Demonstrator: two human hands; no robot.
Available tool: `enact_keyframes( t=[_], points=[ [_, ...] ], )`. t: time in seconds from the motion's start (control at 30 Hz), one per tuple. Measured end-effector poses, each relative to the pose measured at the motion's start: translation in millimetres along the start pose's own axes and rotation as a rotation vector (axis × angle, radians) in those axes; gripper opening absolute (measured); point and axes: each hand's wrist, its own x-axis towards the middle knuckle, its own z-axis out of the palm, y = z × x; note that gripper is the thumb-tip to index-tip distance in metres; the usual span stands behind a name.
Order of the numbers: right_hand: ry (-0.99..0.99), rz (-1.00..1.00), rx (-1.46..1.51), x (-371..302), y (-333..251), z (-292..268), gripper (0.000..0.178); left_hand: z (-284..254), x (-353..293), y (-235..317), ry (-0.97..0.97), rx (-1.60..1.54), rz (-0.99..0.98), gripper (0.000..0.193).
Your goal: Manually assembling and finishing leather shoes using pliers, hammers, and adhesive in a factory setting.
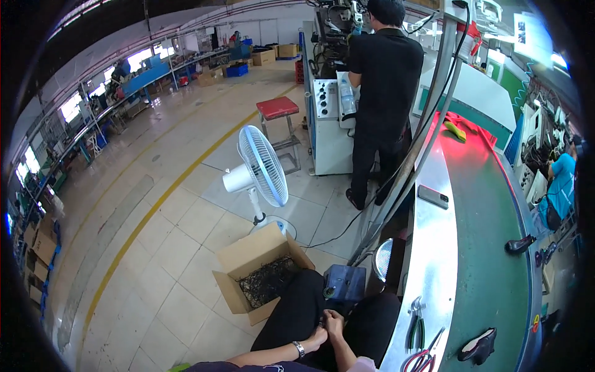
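Observation:
My left hand (318,336), with a watch (299,349) on its wrist, rests low over my lap with the fingers curled. Right beside it, my right hand (334,323) is also closed, fingertips pinched toward the left hand. Whatever sits between the fingers is too small and dark against my black trousers to name. Nearest to the hands, just past my knees, are a blue plastic box (345,281) and an open cardboard box (244,253) holding a tangle of thin black strands (268,282).
At right, a metal ledge (427,248) carries pliers (416,325), red-handled scissors (424,356) and a phone (432,196). Beyond runs a green conveyor (486,248) with dark shoes (478,346). A fan (263,167), red stool (277,108) and a person (387,80) at a machine stand ahead.

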Motion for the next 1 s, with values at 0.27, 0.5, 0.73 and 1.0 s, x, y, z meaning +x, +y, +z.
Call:
enact_keyframes(
  t=[0.27, 0.5, 0.73, 1.0],
  points=[
    [-0.018, 0.004, 0.033, -15.9, -26.9, -1.1, 0.026, -2.2, 12.0, -11.6, -0.026, -0.024, 0.023, 0.043],
    [-0.013, -0.016, -0.005, -14.7, -23.6, -4.4, 0.026, 1.0, 8.8, -9.5, -0.012, 0.056, 0.036, 0.038],
    [-0.019, -0.031, 0.004, -23.0, -38.4, -0.8, 0.026, -3.2, 11.5, -13.6, -0.063, -0.039, 0.054, 0.043],
    [-0.027, -0.021, 0.000, -25.1, -36.2, -1.7, 0.025, -0.7, 5.4, -10.9, -0.027, -0.041, 0.032, 0.043]
  ],
)
